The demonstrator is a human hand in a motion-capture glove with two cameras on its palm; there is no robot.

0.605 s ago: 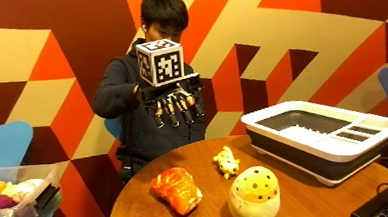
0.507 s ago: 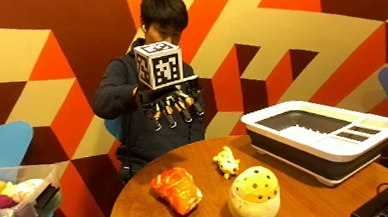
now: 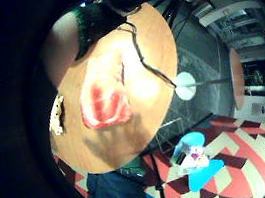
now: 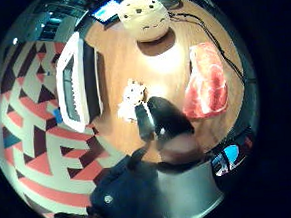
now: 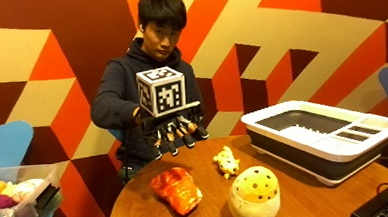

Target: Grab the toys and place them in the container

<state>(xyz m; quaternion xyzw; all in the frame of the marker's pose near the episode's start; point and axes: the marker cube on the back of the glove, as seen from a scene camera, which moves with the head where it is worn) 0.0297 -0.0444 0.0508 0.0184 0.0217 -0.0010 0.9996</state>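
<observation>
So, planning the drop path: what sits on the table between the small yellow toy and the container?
Nothing: in the outside view, only bare wooden table separates the small yellow toy from the container. The thumb-side palm view agrees.

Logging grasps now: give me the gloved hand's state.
Right hand: open, fingers hanging down above the table, holding nothing.

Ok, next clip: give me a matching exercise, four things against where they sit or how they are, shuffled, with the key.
Things:
1. meat toy
2. egg toy
3. container
4. right hand

Places or states:
A. raised over the table, holding nothing
B. table edge nearest the camera, spotted yellow
C. far right of the table, no toys in view inside
D. left of the egg toy, orange-red

Pairs: 1-D, 2-B, 3-C, 4-A
</observation>
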